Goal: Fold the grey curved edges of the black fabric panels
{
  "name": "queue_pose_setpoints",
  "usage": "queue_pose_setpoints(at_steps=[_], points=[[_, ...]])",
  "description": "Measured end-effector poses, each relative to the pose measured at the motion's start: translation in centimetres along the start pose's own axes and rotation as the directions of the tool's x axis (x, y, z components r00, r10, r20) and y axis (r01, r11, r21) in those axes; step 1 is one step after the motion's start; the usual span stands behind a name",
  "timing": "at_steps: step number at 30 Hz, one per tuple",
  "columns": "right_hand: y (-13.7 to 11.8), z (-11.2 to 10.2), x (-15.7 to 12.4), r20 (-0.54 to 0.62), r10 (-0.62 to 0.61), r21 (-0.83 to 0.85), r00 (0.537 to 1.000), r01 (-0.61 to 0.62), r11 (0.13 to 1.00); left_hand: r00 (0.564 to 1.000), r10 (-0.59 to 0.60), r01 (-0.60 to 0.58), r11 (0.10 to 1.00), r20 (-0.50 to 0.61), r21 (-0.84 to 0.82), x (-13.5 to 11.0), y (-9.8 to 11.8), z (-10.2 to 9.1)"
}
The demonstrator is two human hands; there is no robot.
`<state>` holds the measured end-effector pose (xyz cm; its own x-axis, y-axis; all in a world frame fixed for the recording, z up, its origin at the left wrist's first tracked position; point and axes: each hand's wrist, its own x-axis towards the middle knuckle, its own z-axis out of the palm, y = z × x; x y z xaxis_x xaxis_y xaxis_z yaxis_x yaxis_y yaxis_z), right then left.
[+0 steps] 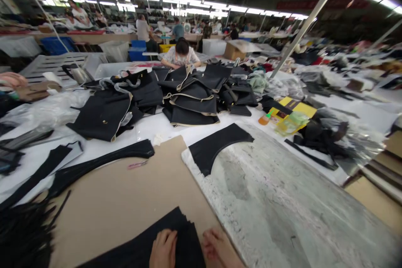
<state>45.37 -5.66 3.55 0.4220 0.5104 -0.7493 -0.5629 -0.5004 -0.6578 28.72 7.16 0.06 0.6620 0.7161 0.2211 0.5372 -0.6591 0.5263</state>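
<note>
My left hand (pixel 163 248) rests on a stack of black leather-like pieces (pixel 135 245) at the bottom of the view, its fingers bent and pressed together on the top piece. The stack's right edges are slightly fanned. Just right of that edge is my right hand (pixel 220 246), fingers curled in; whatever they may pinch is hidden. Both hands are over a brown board (pixel 125 201). Farther off, a single curved black piece (pixel 216 146) lies on the left end of a worn grey slab (pixel 266 192).
A heap of black bag panels (pixel 191 104) with pale edges covers the table's far side. Black strips (pixel 103 161) and a pinkish tool (pixel 137 165) lie on the left. To the right are an orange bottle (pixel 264 119) and a yellow box (pixel 293 108). A person (pixel 180 54) sits opposite.
</note>
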Motion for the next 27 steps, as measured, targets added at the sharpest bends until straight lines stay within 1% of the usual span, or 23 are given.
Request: queue_pose_setpoints(at_steps=[1, 2, 3, 5, 7, 8, 10, 11, 12, 13, 14, 15, 16, 17, 18, 19, 20, 21, 22, 23, 25, 27], points=[[0.0, 0.6, -0.6, 0.028, 0.032, 0.024, 0.999, -0.033, 0.999, 0.999, -0.04, 0.041, 0.998, 0.026, -0.038, 0.2, 0.7, -1.0], [0.0, 1.2, -1.0, 0.067, 0.063, 0.047, 0.996, -0.066, 0.997, 0.993, -0.102, 0.106, 0.992, 0.065, -0.069, 0.3, 1.4, -1.8], [-0.1, 1.9, -1.2, 0.114, 0.097, 0.063, 0.989, -0.104, 0.993, 0.986, -0.146, 0.151, 0.987, 0.084, -0.055, 0.4, 2.0, -2.5], [-0.6, 3.7, -0.9, 0.196, 0.168, 0.063, 0.966, -0.183, 0.981, 0.968, -0.226, 0.23, 0.973, 0.11, -0.023, 0.5, 2.7, -3.2], [-1.2, 5.7, -0.1, 0.24, 0.21, 0.034, 0.948, -0.225, 0.974, 0.949, -0.292, 0.297, 0.955, 0.12, -0.02, 0.1, 3.0, -3.5], [-1.5, 6.6, 0.3, 0.244, 0.212, 0.016, 0.946, -0.222, 0.975, 0.941, -0.318, 0.324, 0.946, 0.117, -0.03, -0.1, 3.1, -3.7], [-2.1, 8.2, 0.7, 0.232, 0.174, -0.02, 0.957, -0.175, 0.984, 0.928, -0.358, 0.364, 0.929, 0.101, -0.057, -0.7, 3.5, -4.1], [-2.3, 8.8, 0.8, 0.223, 0.143, -0.038, 0.964, -0.138, 0.99, 0.904, -0.418, 0.427, 0.892, 0.089, -0.146, -1.0, 3.6, -4.4], [-2.6, 9.3, 0.7, 0.219, 0.109, -0.055, 0.97, -0.099, 0.994, 0.856, -0.509, 0.512, 0.811, 0.088, -0.283, -1.3, 3.7, -4.8], [-2.9, 9.7, 0.5, 0.225, 0.075, -0.071, 0.972, -0.06, 0.996, 0.783, -0.612, 0.591, 0.677, 0.111, -0.439, -1.5, 3.8, -5.3], [-3.3, 10.1, 0.1, 0.241, 0.045, -0.084, 0.97, -0.026, 0.996, 0.697, -0.699, 0.642, 0.507, 0.161, -0.576, -1.7, 3.8, -5.8], [-3.7, 10.5, -0.3, 0.263, 0.022, -0.093, 0.965, 0.003, 0.996, 0.62, -0.751, 0.662, 0.347, 0.226, -0.664, -1.9, 3.6, -6.3], [-4.2, 10.9, -0.8, 0.293, 0.004, -0.103, 0.956, 0.027, 0.994, 0.559, -0.769, 0.666, 0.194, 0.309, -0.72, -2.0, 3.2, -6.9], [-4.8, 11.4, -1.3, 0.329, -0.009, -0.113, 0.944, 0.048, 0.992, 0.508, -0.763, 0.649, 0.034, 0.4, -0.76, -1.9, 2.6, -7.6], [-5.4, 11.8, -1.9, 0.366, -0.019, -0.124, 0.93, 0.069, 0.99, 0.472, -0.733, 0.594, -0.146, 0.49, -0.791, -1.9, 1.9, -8.2], [-6.2, 12.1, -2.4, 0.4, -0.028, -0.133, 0.916, 0.089, 0.987, 0.444, -0.69, 0.487, -0.349, 0.571, -0.801, -1.8, 0.9, -8.9], [-7.0, 12.4, -2.8, 0.43, -0.037, -0.14, 0.902, 0.107, 0.984, 0.431, -0.651, 0.347, -0.519, 0.625, -0.781, -1.6, -0.3, -9.6], [-7.9, 12.5, -3.1, 0.454, -0.044, -0.145, 0.89, 0.122, 0.982, 0.423, -0.636, 0.206, -0.626, 0.645, -0.752, -1.5, -1.6, -10.4], [-8.8, 12.4, -3.3, 0.469, -0.049, -0.151, 0.882, 0.134, 0.979, 0.411, -0.654, 0.094, -0.663, 0.635, -0.743, -1.4, -3.1, -11.2], [-9.7, 12.2, -3.3, 0.473, -0.052, -0.157, 0.88, 0.143, 0.977, 0.393, -0.699, 0.033, -0.639, 0.597, -0.769, -1.4, -4.6, -12.0], [-11.6, 11.5, -2.9, 0.466, -0.06, -0.174, 0.883, 0.158, 0.972, 0.355, -0.771, -0.046, -0.58, 0.529, -0.813, -1.5, -7.5, -13.8], [-13.1, 10.6, -2.0, 0.443, -0.064, -0.178, 0.894, 0.158, 0.971, 0.331, -0.817, -0.1, -0.528, 0.473, -0.843, -1.6, -10.2, -15.9]])
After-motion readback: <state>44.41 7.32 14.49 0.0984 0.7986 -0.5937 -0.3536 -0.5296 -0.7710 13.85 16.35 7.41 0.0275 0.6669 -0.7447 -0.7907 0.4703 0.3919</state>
